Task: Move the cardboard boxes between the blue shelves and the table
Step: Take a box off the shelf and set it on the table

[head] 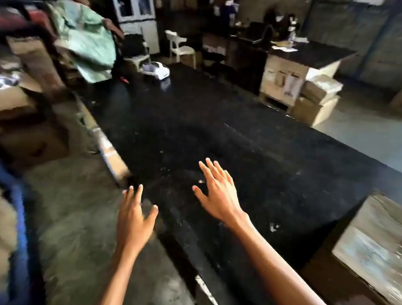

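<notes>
Illumination is low overall. The brightest zone is the pale floor (377,132) beyond the table's far right edge. The black table (244,136) shows a faint sheen and a darker shadow patch near its middle. Motion blur smears the blue shelf frame (20,210) left of the table and the cardboard box (379,258) at its near right edge. The left hand (134,221) and right hand (218,197) are only slightly soft. Wide-angle distortion bows the table's edges.
</notes>
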`<state>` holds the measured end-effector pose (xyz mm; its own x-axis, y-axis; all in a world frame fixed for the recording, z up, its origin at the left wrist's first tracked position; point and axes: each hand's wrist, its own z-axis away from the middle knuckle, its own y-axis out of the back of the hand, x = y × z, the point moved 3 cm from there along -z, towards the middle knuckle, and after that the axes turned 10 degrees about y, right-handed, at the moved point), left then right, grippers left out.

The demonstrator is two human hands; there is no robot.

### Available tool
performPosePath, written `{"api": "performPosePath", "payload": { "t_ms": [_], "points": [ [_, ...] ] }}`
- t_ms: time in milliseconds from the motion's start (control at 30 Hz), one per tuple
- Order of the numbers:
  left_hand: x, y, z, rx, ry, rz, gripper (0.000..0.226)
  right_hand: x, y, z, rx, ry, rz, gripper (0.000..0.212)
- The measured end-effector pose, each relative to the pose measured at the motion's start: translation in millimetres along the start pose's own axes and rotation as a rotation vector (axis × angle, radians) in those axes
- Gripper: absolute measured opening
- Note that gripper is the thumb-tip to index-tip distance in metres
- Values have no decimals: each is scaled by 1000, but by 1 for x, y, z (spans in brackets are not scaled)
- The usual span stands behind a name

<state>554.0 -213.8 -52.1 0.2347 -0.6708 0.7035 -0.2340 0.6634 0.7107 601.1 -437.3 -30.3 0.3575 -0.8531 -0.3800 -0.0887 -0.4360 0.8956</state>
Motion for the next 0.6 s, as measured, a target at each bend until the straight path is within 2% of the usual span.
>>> {"api": "performPosePath", "payload": {
  "t_ms": [133,267,467,600],
  "points": [
    [-67,112,17,320,146,-78,71,-126,-41,-70,-122,323,-52,76],
    [-115,203,60,568,294,-168,74,-260,-66,-94,-189,661,-122,75],
    [-159,292,154,849,536,-265,75,-433,-80,-69,-273,1104,-227,76],
    [-157,334,226,1058,625,-246,69,-524,-70,-30,-264,1366,-318,74]
  ]
}}
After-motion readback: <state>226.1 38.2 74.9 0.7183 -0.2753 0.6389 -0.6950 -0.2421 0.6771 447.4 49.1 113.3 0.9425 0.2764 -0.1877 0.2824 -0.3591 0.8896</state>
